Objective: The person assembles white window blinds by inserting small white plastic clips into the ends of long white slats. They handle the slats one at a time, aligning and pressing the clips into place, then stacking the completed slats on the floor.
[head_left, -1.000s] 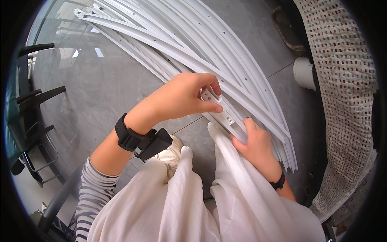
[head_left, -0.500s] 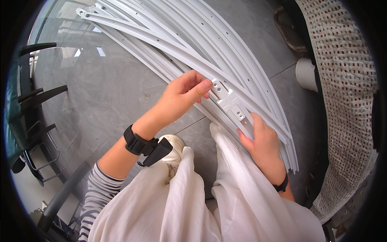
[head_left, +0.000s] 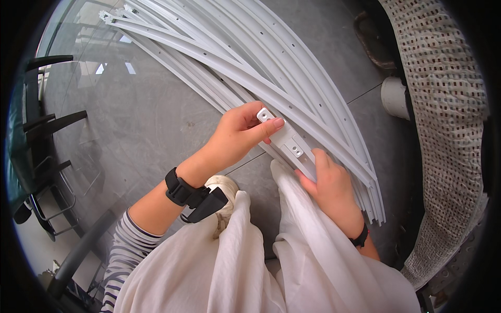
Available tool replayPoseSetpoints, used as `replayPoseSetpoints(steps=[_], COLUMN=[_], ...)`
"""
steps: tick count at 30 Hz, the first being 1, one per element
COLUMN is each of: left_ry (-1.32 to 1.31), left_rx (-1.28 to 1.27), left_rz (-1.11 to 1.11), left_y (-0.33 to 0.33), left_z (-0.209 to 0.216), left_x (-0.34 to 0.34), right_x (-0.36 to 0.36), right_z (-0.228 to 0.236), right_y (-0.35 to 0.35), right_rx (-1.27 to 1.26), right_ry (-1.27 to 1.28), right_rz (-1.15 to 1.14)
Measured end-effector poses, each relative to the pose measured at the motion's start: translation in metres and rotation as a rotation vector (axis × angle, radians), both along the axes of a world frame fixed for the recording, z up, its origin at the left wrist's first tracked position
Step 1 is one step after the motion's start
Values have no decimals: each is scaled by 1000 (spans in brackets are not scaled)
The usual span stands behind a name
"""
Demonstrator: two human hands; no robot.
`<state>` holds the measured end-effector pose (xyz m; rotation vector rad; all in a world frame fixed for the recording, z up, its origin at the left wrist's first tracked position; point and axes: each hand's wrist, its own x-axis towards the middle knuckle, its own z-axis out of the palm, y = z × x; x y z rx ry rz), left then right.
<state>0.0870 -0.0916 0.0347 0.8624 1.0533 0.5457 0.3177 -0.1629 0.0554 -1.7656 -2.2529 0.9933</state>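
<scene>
My left hand (head_left: 241,130) is closed on a white rail connector (head_left: 282,136), its thumb pressed across the upper part. The connector is a long flat piece with small screws near both ends. Its lower end sits at the end of a short-looking visible stretch of white rail (head_left: 309,166). My right hand (head_left: 332,194) grips that rail, fingers along its far side and thumb on the near side; the rest of it is hidden under the hand. Beneath and beyond lie several long white rails (head_left: 308,86), with small holes along them.
Grey floor tiles (head_left: 151,115) surround the rails. A seat with a woven, checked cover (head_left: 443,104) stands at the right, by a white cylinder (head_left: 395,98). Black chair legs (head_left: 57,127) are at the left. My shoe (head_left: 223,188) is close to the rails.
The connector and the rail have shifted slightly left. My left thumb has moved from the connector's upper edge onto its face. My right hand has moved left with the rail.
</scene>
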Motion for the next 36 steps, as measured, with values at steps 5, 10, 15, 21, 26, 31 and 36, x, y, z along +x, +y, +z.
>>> replayPoseSetpoints(steps=[5, 10, 15, 21, 26, 31, 36], left_ry=[-27, 253, 203, -435, -344, -232, 151], left_rx=[17, 291, 223, 511, 1041, 609, 517], left_rz=[213, 578, 138, -50, -157, -409, -556], left_y=[16, 78, 134, 238, 254, 162, 73], left_z=[7, 25, 101, 269, 240, 142, 85], left_x=[-6, -76, -19, 111, 136, 82, 16], right_x=[3, 29, 24, 13, 24, 35, 31], right_z=[1, -1, -6, -16, -8, 6, 17], right_y=[1, -16, -25, -25, -28, -27, -10], right_rx=[32, -37, -55, 67, 32, 20, 120], right_ry=[-18, -63, -85, -5, -34, 8, 121], right_rz=[-11, -23, -10, 3, -61, -143, -198])
